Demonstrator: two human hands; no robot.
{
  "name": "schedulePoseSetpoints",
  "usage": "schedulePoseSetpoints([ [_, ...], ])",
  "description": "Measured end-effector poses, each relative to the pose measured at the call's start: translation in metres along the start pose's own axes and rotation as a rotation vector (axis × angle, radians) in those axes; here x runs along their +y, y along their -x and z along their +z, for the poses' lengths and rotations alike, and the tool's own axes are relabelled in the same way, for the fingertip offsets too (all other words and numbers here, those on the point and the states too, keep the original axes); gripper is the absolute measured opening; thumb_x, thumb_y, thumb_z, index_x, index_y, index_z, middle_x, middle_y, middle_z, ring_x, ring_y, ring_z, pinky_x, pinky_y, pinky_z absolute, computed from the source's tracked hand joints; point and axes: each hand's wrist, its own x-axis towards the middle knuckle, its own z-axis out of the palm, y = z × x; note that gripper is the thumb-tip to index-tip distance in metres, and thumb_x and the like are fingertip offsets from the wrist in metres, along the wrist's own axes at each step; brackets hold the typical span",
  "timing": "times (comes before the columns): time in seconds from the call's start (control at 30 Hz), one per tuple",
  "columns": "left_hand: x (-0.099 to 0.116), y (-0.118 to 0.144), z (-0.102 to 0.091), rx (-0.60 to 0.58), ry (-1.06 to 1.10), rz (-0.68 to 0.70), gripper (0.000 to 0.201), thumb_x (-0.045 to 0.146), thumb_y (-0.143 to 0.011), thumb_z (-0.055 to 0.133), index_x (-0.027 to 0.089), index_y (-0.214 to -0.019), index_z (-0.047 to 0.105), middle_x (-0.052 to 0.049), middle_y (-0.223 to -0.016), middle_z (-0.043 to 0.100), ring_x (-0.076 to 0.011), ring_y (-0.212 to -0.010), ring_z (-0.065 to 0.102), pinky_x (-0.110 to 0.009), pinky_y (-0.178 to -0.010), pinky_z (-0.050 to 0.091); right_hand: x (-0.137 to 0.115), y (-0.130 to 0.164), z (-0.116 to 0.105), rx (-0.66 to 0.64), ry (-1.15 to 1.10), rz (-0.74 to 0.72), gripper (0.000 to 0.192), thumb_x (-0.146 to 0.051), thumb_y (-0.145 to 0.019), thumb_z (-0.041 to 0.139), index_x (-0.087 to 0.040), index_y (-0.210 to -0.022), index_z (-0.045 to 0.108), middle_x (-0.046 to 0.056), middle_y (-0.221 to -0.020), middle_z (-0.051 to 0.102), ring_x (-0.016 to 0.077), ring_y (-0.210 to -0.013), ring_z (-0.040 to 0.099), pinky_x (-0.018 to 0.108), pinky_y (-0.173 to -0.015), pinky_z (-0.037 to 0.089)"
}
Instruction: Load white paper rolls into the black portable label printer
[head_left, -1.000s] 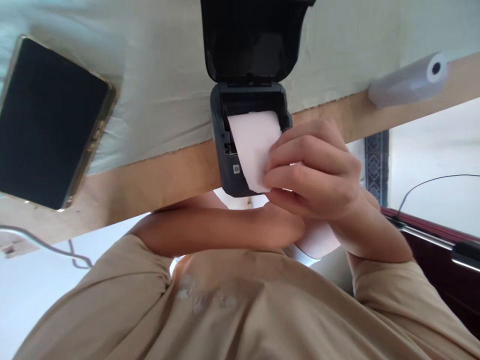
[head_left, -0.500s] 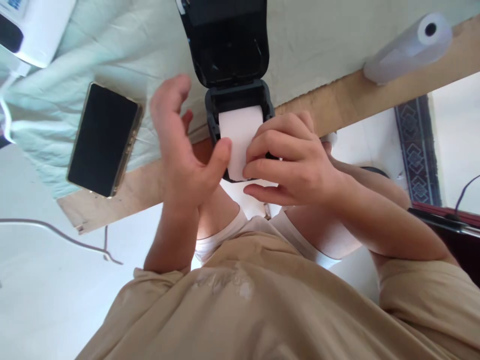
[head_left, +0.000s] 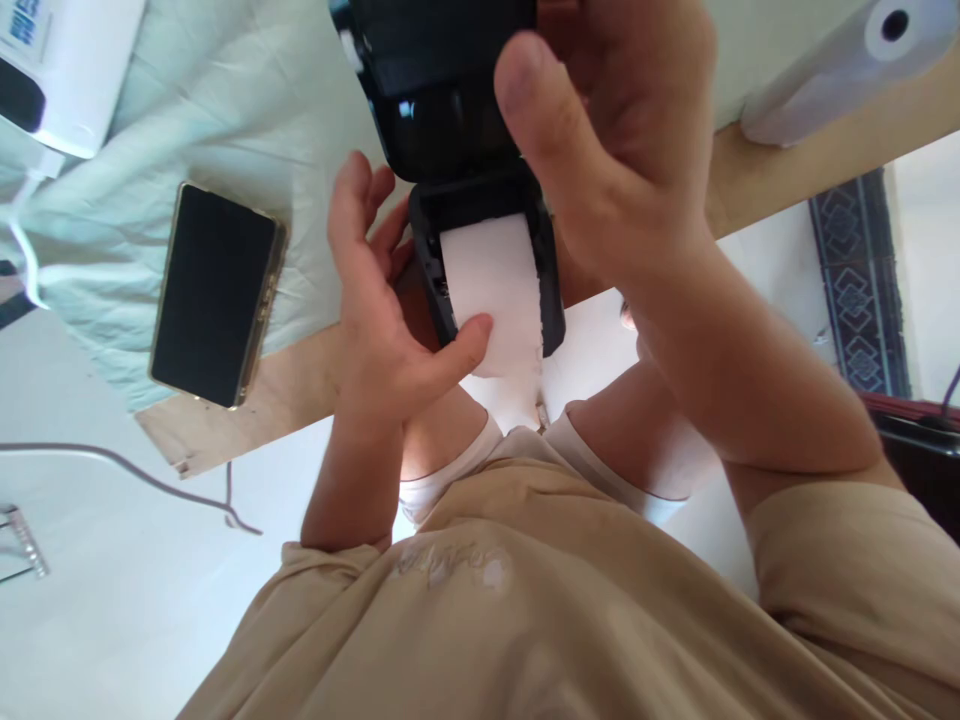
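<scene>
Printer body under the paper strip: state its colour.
Black, clearest in the head view: the printer body frames the white paper strip.
</scene>
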Motion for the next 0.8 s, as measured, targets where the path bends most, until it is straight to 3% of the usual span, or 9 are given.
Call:
schedulePoseSetpoints([
  [0.13, 0.008, 0.000, -0.001, -0.010, 0.044, -0.036, 0.138, 0.078, -0.058, 0.099, 0.051, -0.172, 0.026, -0.004, -0.169, 0.048, -0.0383, -0.164, 0.050, -0.061, -0.132, 0.059, -0.007, 0.014, -0.010, -0.079, -0.086, -0.159, 0.030, -0.046, -0.114, 0.052, -0.022, -0.125, 0.068, 0.002, -0.128, 0.071, 0.0140, -0.124, 0.070, 0.036, -0.116, 0.061],
  [0.27, 0.009, 0.003, -0.002, -0.001, 0.010, -0.259, 0.142, 0.074, -0.055, 0.103, 0.047, -0.170, 0.024, -0.009, -0.176, 0.044, -0.0415, -0.152, 0.062, -0.064, -0.125, 0.063, -0.006, 0.028, -0.018, -0.143, -0.021, -0.208, 0.030, -0.049, -0.113, 0.053, -0.022, -0.117, 0.066, 0.002, -0.122, 0.072, 0.0128, -0.122, 0.069, 0.040, -0.119, 0.060],
  [0.33, 0.010, 0.005, 0.000, 0.017, -0.015, -0.299, 0.145, 0.073, -0.053, 0.105, 0.045, -0.170, 0.024, -0.012, -0.179, 0.042, -0.0429, -0.150, 0.063, -0.064, -0.124, 0.063, -0.006, 0.032, -0.019, -0.169, 0.045, -0.232, 0.029, -0.047, -0.113, 0.054, -0.022, -0.116, 0.067, 0.002, -0.124, 0.073, 0.0118, -0.121, 0.069, 0.039, -0.120, 0.059],
  [0.43, 0.005, 0.008, 0.001, 0.002, -0.022, -0.256, 0.141, 0.079, -0.052, 0.103, 0.047, -0.169, 0.030, -0.010, -0.178, 0.044, -0.0431, -0.152, 0.062, -0.062, -0.121, 0.065, -0.009, 0.035, -0.020, -0.186, 0.099, -0.181, 0.025, -0.037, -0.112, 0.054, -0.021, -0.128, 0.064, 0.005, -0.134, 0.073, 0.0132, -0.131, 0.067, 0.036, -0.119, 0.058],
  [0.57, -0.010, 0.006, -0.013, -0.095, -0.043, -0.153, 0.133, 0.095, -0.064, 0.087, 0.041, -0.173, 0.032, -0.010, -0.178, 0.046, -0.0418, -0.161, 0.055, -0.057, -0.128, 0.060, -0.002, 0.037, -0.019, -0.213, 0.116, -0.046, 0.044, -0.039, -0.110, 0.056, -0.011, -0.145, 0.057, 0.011, -0.146, 0.070, 0.0162, -0.136, 0.066, 0.033, -0.119, 0.056],
  [0.67, -0.012, -0.001, -0.029, -0.191, -0.053, -0.113, 0.128, 0.099, -0.072, 0.077, 0.032, -0.173, 0.039, -0.005, -0.177, 0.051, -0.0364, -0.167, 0.049, -0.048, -0.140, 0.049, 0.017, 0.035, -0.016, -0.202, 0.153, -0.176, 0.049, -0.045, -0.113, 0.053, -0.009, -0.144, 0.060, 0.009, -0.140, 0.072, 0.0141, -0.129, 0.068, 0.029, -0.112, 0.057],
  [0.73, -0.003, -0.006, -0.032, -0.295, -0.121, -0.053, 0.117, 0.093, -0.085, 0.072, 0.028, -0.175, 0.036, 0.000, -0.182, 0.048, -0.0299, -0.171, 0.045, -0.041, -0.147, 0.039, 0.032, 0.032, -0.014, -0.206, 0.146, -0.248, 0.050, -0.050, -0.114, 0.049, -0.011, -0.143, 0.059, 0.006, -0.139, 0.070, 0.0115, -0.128, 0.065, 0.027, -0.113, 0.056],
  [0.8, 0.013, -0.010, -0.025, -0.203, -0.244, -0.020, 0.093, 0.081, -0.102, 0.061, 0.024, -0.172, 0.042, 0.000, -0.176, 0.056, -0.0246, -0.167, 0.049, -0.040, -0.146, 0.040, 0.045, 0.029, -0.011, -0.227, 0.134, -0.287, 0.053, -0.056, -0.115, 0.045, -0.012, -0.142, 0.058, 0.003, -0.139, 0.067, 0.0099, -0.128, 0.062, 0.027, -0.117, 0.054],
])
